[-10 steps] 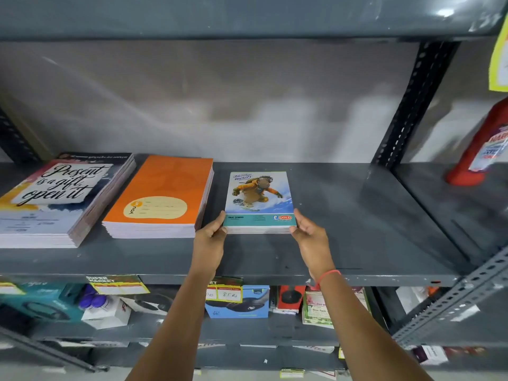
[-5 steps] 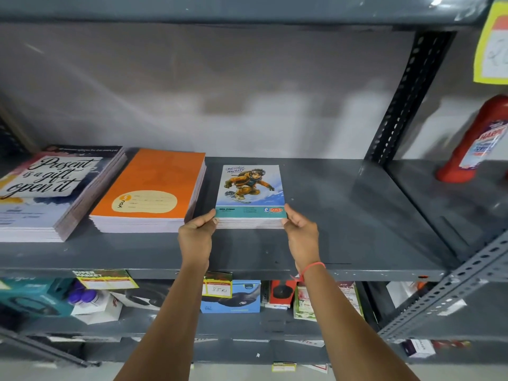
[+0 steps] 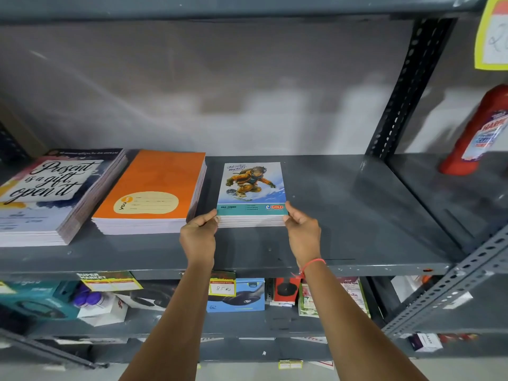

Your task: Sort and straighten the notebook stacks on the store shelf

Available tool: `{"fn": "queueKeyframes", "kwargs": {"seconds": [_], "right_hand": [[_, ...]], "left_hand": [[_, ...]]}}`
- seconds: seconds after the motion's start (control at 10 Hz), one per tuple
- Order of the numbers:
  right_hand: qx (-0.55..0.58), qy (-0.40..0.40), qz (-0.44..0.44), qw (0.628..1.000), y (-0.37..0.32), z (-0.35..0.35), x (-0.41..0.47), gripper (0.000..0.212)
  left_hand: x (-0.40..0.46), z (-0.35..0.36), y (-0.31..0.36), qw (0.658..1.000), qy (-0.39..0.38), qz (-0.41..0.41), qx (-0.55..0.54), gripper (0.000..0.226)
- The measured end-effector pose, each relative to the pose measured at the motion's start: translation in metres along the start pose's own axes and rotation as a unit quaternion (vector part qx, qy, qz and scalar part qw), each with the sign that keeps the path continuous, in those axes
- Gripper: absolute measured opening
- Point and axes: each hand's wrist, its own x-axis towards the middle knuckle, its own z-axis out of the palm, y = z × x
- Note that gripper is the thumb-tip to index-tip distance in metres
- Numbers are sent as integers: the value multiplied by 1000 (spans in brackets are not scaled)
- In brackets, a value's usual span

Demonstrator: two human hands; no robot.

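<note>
Three notebook stacks lie on the grey metal shelf [image 3: 343, 215]. The small stack with a snowboarder cover [image 3: 251, 185] sits in the middle. My left hand [image 3: 199, 235] grips its near left corner and my right hand [image 3: 302, 232] grips its near right corner. An orange stack [image 3: 156, 188] lies just left of it, a narrow gap between them. At the far left rests a thicker stack with a "Present is a gift, open it" cover [image 3: 52, 188].
A red bottle [image 3: 478, 133] stands on the neighbouring shelf to the right, beyond a perforated upright [image 3: 398, 100]. Right of the small stack the shelf is bare. Boxed goods [image 3: 236, 295] and price tags fill the lower shelf. A yellow tag [image 3: 494, 34] hangs top right.
Both hands keep hold of the snowboarder stack's near corners; the stack has stayed close to the orange one. The view has shifted slightly.
</note>
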Motion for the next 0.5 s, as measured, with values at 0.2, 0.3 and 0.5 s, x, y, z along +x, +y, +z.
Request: {"fn": "queueKeyframes", "kwargs": {"seconds": [0.2,0.3,0.5], "right_hand": [[9,-5,-4,1000,-3,-1,-1,38],[18,-7,-1,1000,-10,-2,-7,38],[-161,51,-27,985,-18,-4,-51,48]], "left_hand": [[-1,0,-1,1000,0,20,24,26],[-8,-5,3,998,-22,42,42,29],[-41,-29,19,980,-118,86,138,38]]}}
